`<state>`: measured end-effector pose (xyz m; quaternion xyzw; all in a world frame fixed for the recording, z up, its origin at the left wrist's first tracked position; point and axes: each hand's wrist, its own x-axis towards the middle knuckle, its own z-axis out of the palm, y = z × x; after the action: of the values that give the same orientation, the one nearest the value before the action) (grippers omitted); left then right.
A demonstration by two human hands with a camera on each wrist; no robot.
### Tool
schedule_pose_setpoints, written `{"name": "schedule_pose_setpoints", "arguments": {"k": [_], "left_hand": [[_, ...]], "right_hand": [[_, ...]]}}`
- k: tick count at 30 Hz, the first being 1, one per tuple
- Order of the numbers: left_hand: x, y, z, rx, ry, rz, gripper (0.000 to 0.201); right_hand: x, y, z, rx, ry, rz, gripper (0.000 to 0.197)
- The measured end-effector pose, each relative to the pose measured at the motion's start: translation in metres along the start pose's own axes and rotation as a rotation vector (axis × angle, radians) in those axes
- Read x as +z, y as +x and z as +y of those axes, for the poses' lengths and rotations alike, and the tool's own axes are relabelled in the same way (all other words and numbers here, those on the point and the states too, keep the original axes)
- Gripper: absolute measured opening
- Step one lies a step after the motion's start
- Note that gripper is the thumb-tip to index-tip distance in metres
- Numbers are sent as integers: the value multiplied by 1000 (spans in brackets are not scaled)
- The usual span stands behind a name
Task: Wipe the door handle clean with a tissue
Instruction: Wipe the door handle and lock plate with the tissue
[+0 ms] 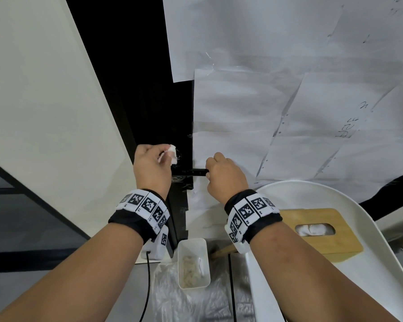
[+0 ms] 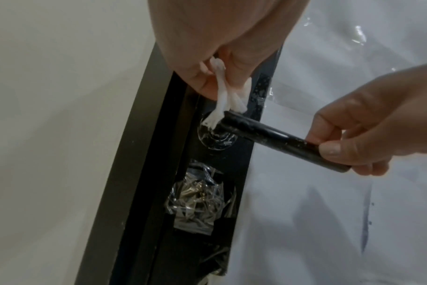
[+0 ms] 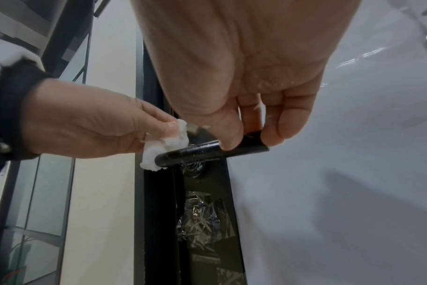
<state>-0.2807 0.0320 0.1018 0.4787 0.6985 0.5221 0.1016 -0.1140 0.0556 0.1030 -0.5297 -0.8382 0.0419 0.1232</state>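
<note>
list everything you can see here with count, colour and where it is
door handle: 1, black, lever on the door's dark edge strip
tissue: 1, white, wadded against the handle's pivot end
paper sheets: several, white, taped over the door
tissue box: 1, light wood, on the white chair
white chair: 1, right of the door
bin: 1, white, on the floor, used tissues inside
left hand: pinches the tissue
right hand: grips the handle's free end
</note>
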Motion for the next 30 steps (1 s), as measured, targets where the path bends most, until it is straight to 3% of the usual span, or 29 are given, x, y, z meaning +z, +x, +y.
{"name": "schedule_pose_setpoints", "arguments": {"k": [5,8,12,24,30], "left_hand": [[8,-2,-3,133,270,-219,22],[8,-5,-7,183,374,-199,22],[6,4,-3,114,334,-236,24],[6,15,9,146,572,-370,20],[5,19,7,71,484,-369,17]], "right_hand": [[0,0,0,-3,-4,3,12],[0,0,0,-7,-4,6,12],[0,0,1,-8,1,4,12],[1,0,1,3,1,7,10],[1,1,1,6,12,3,11]]}}
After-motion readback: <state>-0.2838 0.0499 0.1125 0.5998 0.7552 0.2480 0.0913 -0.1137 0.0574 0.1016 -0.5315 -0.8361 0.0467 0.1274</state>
